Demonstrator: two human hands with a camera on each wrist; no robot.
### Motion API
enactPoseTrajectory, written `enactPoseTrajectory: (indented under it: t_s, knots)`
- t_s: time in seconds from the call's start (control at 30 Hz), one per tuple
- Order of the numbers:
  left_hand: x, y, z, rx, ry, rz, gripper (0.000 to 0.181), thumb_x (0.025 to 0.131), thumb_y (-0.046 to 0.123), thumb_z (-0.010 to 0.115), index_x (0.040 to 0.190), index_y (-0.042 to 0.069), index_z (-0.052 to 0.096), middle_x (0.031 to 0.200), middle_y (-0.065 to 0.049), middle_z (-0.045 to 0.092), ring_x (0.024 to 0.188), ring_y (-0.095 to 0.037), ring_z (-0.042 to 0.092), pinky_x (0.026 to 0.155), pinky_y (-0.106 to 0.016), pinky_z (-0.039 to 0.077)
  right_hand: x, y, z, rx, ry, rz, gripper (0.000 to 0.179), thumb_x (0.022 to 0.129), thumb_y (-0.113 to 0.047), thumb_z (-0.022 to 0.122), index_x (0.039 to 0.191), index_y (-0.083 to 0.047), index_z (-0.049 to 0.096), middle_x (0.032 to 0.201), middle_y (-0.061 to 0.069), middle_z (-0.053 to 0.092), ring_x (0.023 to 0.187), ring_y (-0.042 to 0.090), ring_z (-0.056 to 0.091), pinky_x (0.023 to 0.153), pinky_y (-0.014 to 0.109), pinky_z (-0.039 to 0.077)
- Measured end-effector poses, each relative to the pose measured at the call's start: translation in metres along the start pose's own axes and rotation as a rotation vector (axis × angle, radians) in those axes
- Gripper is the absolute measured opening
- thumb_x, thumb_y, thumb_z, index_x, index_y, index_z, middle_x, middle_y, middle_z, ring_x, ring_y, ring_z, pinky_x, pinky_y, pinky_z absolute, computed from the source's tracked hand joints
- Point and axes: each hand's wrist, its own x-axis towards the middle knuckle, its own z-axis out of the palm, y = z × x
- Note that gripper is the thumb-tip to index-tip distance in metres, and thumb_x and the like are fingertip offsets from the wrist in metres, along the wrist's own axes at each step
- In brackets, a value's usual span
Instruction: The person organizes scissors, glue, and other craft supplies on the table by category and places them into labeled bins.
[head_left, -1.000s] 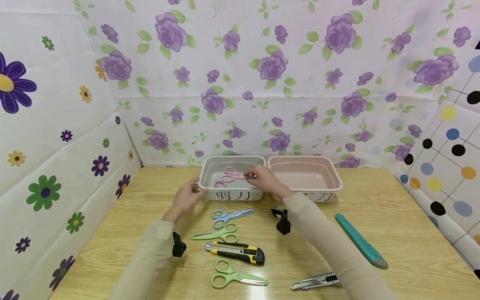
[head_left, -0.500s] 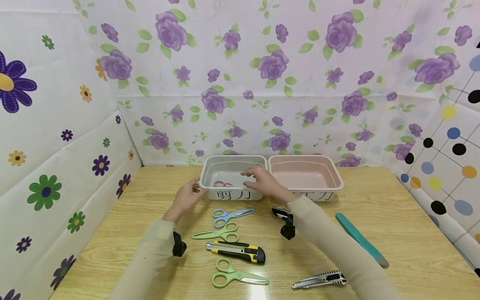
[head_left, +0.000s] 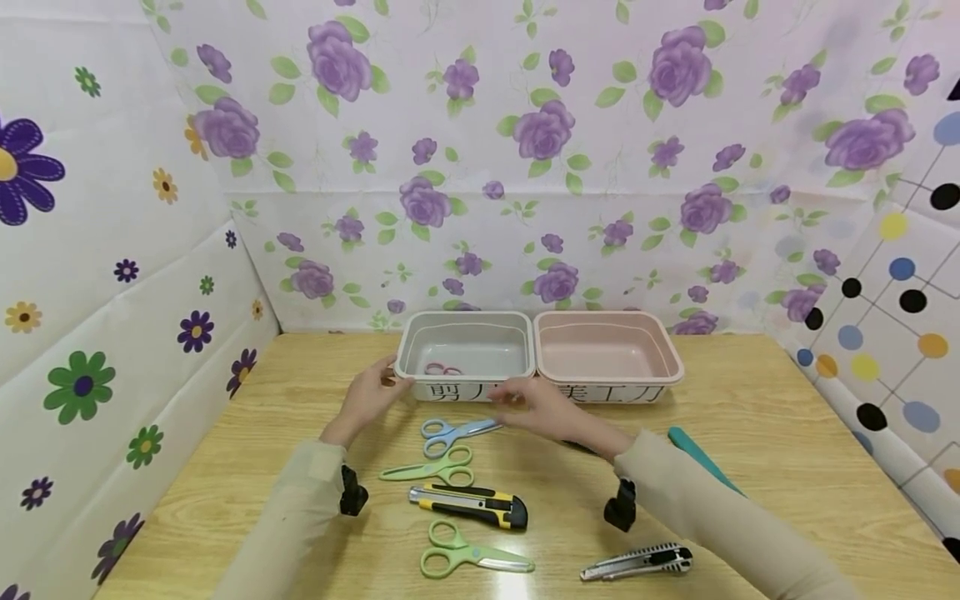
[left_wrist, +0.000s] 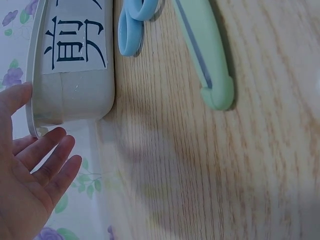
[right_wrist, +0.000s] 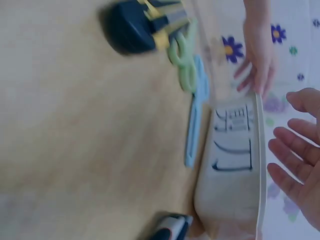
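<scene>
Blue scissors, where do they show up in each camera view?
Head: blue scissors, below and slightly left of centre.
Left wrist: blue scissors, cut off by top edge, left of middle.
Right wrist: blue scissors, a little right of centre.
Shared landmark: the grey bin, in all three.

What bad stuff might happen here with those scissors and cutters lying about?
Maybe a poke: from above, the right hand covers the tip of the blue scissors.
Maybe a bump: the right sleeve is near the silver cutter and might knock it.
Maybe a slip: the left hand is on one corner of the gray bin, so a tug might shift it.
</scene>
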Motion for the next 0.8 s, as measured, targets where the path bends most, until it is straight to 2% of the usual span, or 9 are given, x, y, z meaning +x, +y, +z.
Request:
enactPoseTrajectory:
  t_s: [0.17, 0.37, 0.57, 0.8]
  knots:
    - [-0.001, 0.001, -0.001, 0.005, -0.012, -0.019, 0.059, 0.087, 0.027, 0.061, 0.133, -0.003, 0.041, 0.111, -0.021, 0.061, 0.089, -0.027, 0.060, 0.073, -0.038, 0.051, -0.025, -0.016, 0.010, -0.001, -0.056, -0.021, 0.033, 0.082, -0.023, 0.067, 0.109, -0.004, 0.063, 0.101, 0.008, 0.066, 0.084, 0.017, 0.062, 0.073, 0.028, 0.051]
    - [-0.001, 0.002, -0.001, 0.002, -0.010, -0.005, 0.058, 0.087, 0.026, 0.061, 0.133, -0.003, 0.041, 0.110, -0.022, 0.061, 0.089, -0.028, 0.060, 0.073, -0.039, 0.051, -0.053, -0.037, 0.025, 0.060, -0.150, 0.027, 0.036, 0.079, -0.024, 0.069, 0.107, -0.002, 0.063, 0.094, 0.008, 0.066, 0.080, 0.013, 0.062, 0.069, 0.025, 0.051]
    - [-0.002, 0.002, 0.000, -0.012, -0.011, 0.010, 0.057, 0.087, 0.025, 0.061, 0.132, -0.004, 0.042, 0.109, -0.023, 0.061, 0.088, -0.028, 0.060, 0.072, -0.039, 0.051, -0.074, -0.050, 0.041, 0.093, -0.161, 0.023, 0.028, 0.077, -0.017, 0.071, 0.100, -0.002, 0.066, 0.085, 0.003, 0.066, 0.072, 0.005, 0.060, 0.061, 0.017, 0.049]
    - [-0.002, 0.002, -0.001, 0.002, -0.011, -0.002, 0.058, 0.087, 0.027, 0.060, 0.132, -0.004, 0.041, 0.111, -0.023, 0.060, 0.090, -0.030, 0.060, 0.075, -0.041, 0.050, -0.088, -0.051, 0.050, 0.119, -0.178, 0.051, 0.019, 0.079, -0.014, 0.070, 0.095, -0.006, 0.067, 0.083, -0.002, 0.064, 0.071, -0.001, 0.057, 0.062, 0.013, 0.048]
